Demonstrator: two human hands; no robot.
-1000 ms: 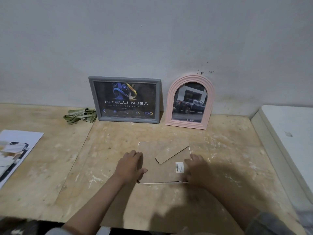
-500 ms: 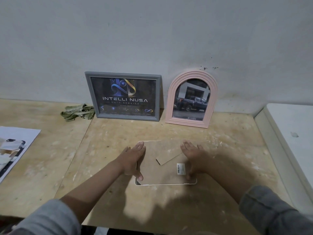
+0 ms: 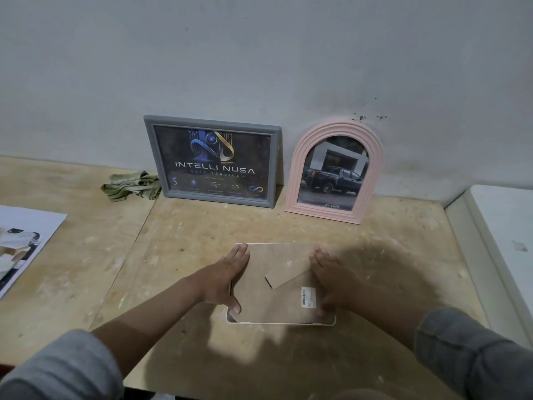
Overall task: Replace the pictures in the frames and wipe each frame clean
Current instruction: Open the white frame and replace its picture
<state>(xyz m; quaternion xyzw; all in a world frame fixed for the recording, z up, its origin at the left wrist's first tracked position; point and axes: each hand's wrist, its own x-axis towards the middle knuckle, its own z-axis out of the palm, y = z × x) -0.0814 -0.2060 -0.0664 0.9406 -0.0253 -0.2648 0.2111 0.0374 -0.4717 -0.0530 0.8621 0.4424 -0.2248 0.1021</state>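
A small white-rimmed frame lies face down on the wooden table, its brown backing up, with a folded stand flap and a barcode sticker. My left hand lies along its left edge with fingers straight and the thumb on the near left corner. My right hand rests flat on its right side, the thumb near the near right corner. A grey frame with a dark logo print and a pink arched frame with a truck photo lean on the wall behind.
A crumpled green cloth lies left of the grey frame. Printed pictures on white paper sit at the table's left edge. A white raised surface borders the table on the right.
Both hands have slid from the frame's near part up along its sides, and the fingers have straightened. The face-down frame has barely shifted.
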